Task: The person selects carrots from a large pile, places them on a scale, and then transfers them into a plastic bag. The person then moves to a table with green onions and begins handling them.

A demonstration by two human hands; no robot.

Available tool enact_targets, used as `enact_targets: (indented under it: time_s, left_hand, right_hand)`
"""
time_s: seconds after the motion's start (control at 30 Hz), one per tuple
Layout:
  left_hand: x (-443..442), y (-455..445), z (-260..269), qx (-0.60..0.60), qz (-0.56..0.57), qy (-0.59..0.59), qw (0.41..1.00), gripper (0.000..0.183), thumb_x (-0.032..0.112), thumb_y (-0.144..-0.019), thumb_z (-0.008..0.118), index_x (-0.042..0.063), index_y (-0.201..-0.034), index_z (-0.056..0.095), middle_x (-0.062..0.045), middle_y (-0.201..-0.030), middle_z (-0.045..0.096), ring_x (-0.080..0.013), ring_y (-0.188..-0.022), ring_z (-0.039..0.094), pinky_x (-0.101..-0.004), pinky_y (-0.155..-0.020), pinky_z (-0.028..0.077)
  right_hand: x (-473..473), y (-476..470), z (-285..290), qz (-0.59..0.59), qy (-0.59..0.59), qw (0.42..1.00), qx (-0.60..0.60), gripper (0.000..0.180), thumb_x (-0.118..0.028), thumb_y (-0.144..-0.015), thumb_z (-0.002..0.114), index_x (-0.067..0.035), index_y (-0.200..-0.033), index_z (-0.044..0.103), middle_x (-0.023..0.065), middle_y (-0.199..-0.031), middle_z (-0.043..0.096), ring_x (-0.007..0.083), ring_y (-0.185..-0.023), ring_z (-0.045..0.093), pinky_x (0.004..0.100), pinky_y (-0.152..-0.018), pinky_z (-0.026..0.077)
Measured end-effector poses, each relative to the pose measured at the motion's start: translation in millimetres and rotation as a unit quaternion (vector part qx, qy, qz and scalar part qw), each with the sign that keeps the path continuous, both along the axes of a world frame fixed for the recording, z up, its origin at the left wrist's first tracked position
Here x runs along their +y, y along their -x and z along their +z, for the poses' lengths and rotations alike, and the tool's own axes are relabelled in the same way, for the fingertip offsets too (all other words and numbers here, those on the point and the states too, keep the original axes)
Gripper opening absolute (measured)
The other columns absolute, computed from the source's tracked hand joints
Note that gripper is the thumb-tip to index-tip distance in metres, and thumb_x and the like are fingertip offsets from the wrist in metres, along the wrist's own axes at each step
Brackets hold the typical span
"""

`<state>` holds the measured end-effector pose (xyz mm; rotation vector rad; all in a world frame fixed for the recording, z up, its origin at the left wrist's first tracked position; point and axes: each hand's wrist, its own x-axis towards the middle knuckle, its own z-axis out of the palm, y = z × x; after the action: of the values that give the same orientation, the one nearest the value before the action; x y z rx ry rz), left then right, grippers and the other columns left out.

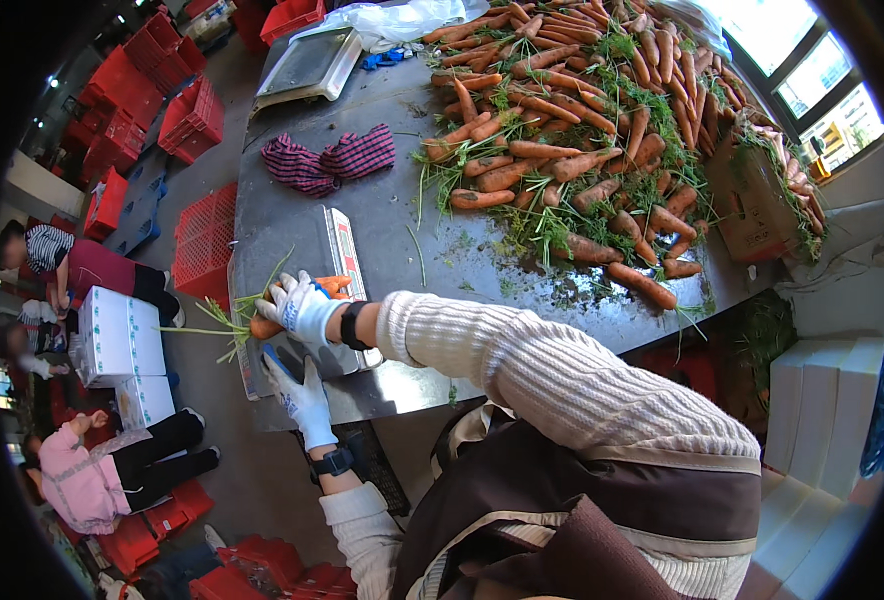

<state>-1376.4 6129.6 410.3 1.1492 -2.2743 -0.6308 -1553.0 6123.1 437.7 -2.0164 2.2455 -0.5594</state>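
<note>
My right hand (303, 307), in a white and blue work glove, is closed around a few carrots (265, 328) with green tops. The carrots are over the steel platform of a digital weighing scale (349, 251), whose display strip faces up; I cannot tell whether they rest on it. Just below, my left hand (301, 394), in a matching glove, is beside the scale's near side with its fingers apart and nothing in it. A large heap of carrots (532, 150) with soil and leafy tops covers the far right of the metal table (442, 262).
A checked cloth (329, 159) and a second scale (310, 64) lie farther up the table. A cardboard box (753, 199) stands at the heap's right. Red crates (203, 240) and white boxes (123, 334) line the floor at left, where several people (96, 472) are.
</note>
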Motion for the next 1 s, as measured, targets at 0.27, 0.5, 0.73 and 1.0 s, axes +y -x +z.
enact_targets:
  time_s: [0.27, 0.5, 0.73, 1.0]
  left_hand:
    - [-1.1, 0.8, -26.7, -0.045, 0.133, -0.016, 0.990, 0.074, 0.028, -0.092, 0.062, -0.006, -0.147, 0.027, -0.029, -0.150, 0.031, -0.0412, -0.140, 0.030, -0.0438, -0.115, 0.026]
    - [-6.1, 10.9, -12.1, -0.114, 0.129, -0.013, 0.985, 0.066, 0.033, -0.094, 0.058, -0.007, -0.142, 0.037, -0.030, -0.149, 0.033, -0.0423, -0.135, 0.037, -0.0454, -0.111, 0.033]
    - [63.3, -31.9, -23.2, 0.018, 0.177, -0.035, 0.983, 0.047, 0.022, -0.095, 0.058, -0.006, -0.132, 0.048, -0.027, -0.133, 0.051, -0.0398, -0.123, 0.049, -0.0431, -0.105, 0.039]
    - [130.8, -57.3, -28.8, 0.202, 0.187, -0.221, 0.936, 0.034, 0.009, -0.098, 0.055, -0.008, -0.127, 0.054, -0.015, -0.121, 0.061, -0.0197, -0.106, 0.058, -0.0319, -0.096, 0.046]
  right_hand:
    - [43.2, -33.7, -17.1, 0.091, 0.129, 0.985, 0.067, 0.030, -0.018, -0.086, 0.056, -0.006, -0.112, 0.065, 0.0121, -0.119, 0.060, 0.0281, -0.112, 0.057, 0.0385, -0.082, 0.047]
    - [58.5, 29.2, 19.6, 0.242, 0.110, 0.958, -0.104, 0.034, -0.016, -0.084, 0.059, -0.016, -0.118, 0.063, 0.0086, -0.128, 0.057, 0.0246, -0.114, 0.058, 0.0339, -0.088, 0.049]
    - [132.9, 309.2, 25.3, -0.217, 0.040, 0.975, -0.032, 0.025, -0.022, -0.080, 0.069, -0.014, -0.103, 0.071, 0.0135, -0.095, 0.070, 0.0332, -0.088, 0.068, 0.0415, -0.078, 0.054]
    - [162.1, 399.1, -35.5, -0.346, -0.058, 0.930, 0.109, 0.028, -0.022, -0.097, 0.045, -0.011, -0.110, 0.068, 0.0150, -0.109, 0.067, 0.0351, -0.093, 0.068, 0.0454, -0.081, 0.054]
